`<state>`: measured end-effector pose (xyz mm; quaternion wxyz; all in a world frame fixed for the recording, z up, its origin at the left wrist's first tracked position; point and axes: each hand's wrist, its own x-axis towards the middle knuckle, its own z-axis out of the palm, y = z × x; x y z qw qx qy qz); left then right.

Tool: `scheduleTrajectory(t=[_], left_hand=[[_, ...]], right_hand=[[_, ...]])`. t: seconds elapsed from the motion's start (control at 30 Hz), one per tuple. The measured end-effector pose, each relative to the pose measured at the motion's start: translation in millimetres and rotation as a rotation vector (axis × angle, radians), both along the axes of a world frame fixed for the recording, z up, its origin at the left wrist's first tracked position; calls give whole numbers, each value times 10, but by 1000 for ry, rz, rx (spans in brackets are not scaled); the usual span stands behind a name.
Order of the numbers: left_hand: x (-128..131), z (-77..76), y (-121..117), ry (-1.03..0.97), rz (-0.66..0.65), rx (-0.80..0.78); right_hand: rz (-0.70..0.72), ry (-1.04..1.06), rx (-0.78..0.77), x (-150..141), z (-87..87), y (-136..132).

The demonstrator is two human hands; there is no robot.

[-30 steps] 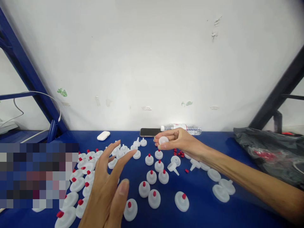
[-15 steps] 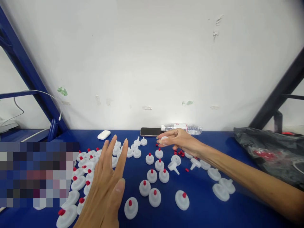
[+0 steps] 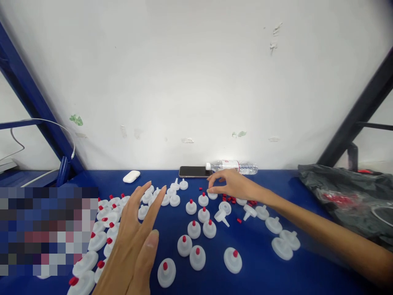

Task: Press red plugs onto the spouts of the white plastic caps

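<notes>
My right hand (image 3: 233, 184) is pinched at the back middle of the blue table, thumb and forefinger together at the top of a white round nozzle lid (image 3: 212, 196). That lid sits low beside other lids; its tip is hidden by my fingers. Close by stand several white lids with red tips, such as one red-tipped lid (image 3: 203, 200). Loose red caps (image 3: 229, 199) lie under and beside my right hand. On the left, my left hand (image 3: 133, 237) hovers with fingers spread, holding nothing, between two groups of lids.
Bare-spouted white lids (image 3: 274, 225) lie at the right. More red-tipped lids (image 3: 98, 241) crowd the left, partly behind a blurred patch. Along the wall are a phone (image 3: 193, 171), a water bottle (image 3: 225, 165) and a white earphone case (image 3: 131, 176). A dark plastic bag (image 3: 319, 180) sits far right.
My right hand has lowered the white lid from above the table down beside the red-tipped ones. My left hand stays spread in nearly the same place. The view has shifted slightly.
</notes>
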<state>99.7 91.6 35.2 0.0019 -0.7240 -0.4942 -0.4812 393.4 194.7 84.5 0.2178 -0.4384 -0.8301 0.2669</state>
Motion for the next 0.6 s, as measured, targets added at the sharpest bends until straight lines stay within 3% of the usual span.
scheduleTrajectory(t=[0.2, 0.37, 0.6], left_hand=[[25, 82, -55, 66, 47, -33], [88, 142, -152, 60, 44, -51], [329, 322, -435, -69, 74, -107]], right_hand=[[-67, -162, 55, 59, 233, -124], [-24, -495, -73, 134, 298, -236], [-41, -474, -64, 164, 330, -255]])
